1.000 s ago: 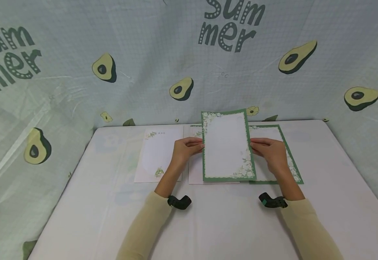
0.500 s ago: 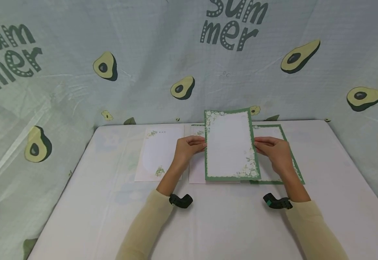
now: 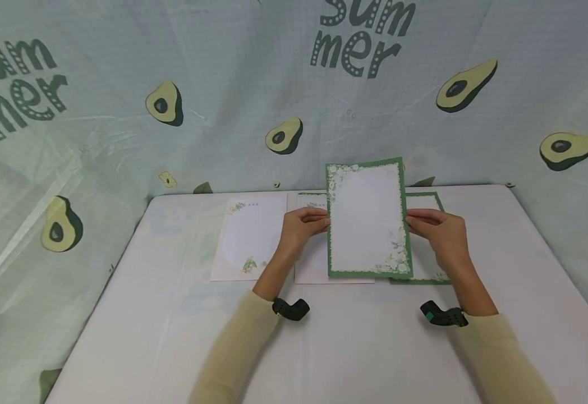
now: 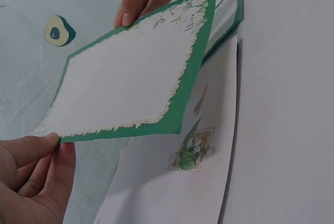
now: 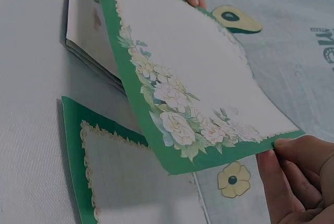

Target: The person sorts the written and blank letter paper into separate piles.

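Both hands hold up one sheet of paper (image 3: 367,219) with a green border and white flowers at two corners. My left hand (image 3: 303,230) pinches its left edge between thumb and fingers; my right hand (image 3: 437,233) pinches the right edge. The sheet is tilted up above the table and bows slightly. Beneath it lies a pale floral stack of paper (image 5: 86,31), partly covered. A second green-bordered sheet (image 3: 427,261) lies to the right, partly hidden by the raised sheet and my right hand. On the left rests a pale sheet (image 3: 248,235) with small floral prints.
The papers lie on a white-covered table (image 3: 354,348). Behind it hangs a pale curtain (image 3: 223,67) printed with avocados and lettering. A black wrist camera (image 3: 291,309) sits on the left wrist, another black camera (image 3: 444,314) on the right.
Both hands have moved right and slightly up, carrying the green-bordered sheet with them. It now covers more of the right-hand sheet and less of the middle stack.
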{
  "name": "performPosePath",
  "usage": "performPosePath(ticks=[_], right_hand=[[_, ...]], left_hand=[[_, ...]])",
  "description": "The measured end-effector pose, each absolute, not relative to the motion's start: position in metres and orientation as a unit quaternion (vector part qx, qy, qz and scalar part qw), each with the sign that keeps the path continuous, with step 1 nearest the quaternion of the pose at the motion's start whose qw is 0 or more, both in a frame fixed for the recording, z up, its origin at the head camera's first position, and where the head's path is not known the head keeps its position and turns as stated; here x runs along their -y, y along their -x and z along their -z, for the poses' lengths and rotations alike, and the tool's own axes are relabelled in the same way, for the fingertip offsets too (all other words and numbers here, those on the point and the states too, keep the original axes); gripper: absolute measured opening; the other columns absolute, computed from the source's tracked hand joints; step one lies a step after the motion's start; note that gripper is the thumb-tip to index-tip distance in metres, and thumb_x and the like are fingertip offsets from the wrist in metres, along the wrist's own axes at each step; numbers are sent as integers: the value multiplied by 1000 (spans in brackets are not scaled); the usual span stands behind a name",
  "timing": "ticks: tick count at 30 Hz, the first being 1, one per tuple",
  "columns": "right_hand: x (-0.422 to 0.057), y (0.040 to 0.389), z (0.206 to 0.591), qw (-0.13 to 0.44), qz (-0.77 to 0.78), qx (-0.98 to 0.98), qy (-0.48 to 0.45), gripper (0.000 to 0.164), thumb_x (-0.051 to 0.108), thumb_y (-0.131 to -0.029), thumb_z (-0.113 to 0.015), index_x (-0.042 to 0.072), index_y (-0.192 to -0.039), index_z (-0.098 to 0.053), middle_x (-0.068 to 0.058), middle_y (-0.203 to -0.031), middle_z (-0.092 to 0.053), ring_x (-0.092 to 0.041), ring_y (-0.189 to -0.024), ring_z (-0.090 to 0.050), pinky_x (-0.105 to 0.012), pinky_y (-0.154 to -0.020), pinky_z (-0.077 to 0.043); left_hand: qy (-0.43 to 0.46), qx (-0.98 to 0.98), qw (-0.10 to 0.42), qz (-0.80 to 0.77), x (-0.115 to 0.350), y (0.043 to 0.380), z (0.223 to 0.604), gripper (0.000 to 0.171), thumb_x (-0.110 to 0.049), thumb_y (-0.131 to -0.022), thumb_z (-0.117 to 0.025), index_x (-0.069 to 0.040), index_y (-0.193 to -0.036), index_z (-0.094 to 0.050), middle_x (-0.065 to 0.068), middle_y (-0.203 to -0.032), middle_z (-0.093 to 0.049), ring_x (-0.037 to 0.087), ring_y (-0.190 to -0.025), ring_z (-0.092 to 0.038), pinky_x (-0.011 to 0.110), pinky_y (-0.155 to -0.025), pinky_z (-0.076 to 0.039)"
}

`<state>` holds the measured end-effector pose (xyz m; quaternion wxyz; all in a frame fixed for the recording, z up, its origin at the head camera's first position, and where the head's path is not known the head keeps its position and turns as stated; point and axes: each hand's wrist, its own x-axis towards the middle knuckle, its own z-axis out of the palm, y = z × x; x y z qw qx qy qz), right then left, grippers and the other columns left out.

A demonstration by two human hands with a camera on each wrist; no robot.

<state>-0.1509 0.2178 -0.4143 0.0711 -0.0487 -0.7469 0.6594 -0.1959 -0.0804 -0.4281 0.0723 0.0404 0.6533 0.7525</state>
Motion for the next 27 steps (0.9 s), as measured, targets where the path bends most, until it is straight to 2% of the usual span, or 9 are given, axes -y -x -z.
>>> performPosePath(ticks=[11, 27], right_hand=[[-232, 145, 415, 79, -691, 716, 56, 44, 12, -92, -77, -15, -124, -63, 8, -95, -76, -5, -83, -74, -17, -78, -59], [-244, 140, 411, 95, -678, 727, 52, 39, 10, -94, -74, -14, -123, -64, 10, -96, -75, -3, -84, -74, -13, -78, -58]], left_hand=[[-46, -634, 71, -768, 67, 199, 429, 22, 10, -89, -71, 12, -111, -70, 14, -94, -74, 13, -81, -73, 32, -80, -64], [-43, -624, 93, -775, 52, 201, 433, 20, 8, -90, -72, 12, -110, -70, 11, -91, -73, 15, -82, -72, 32, -82, -63]])
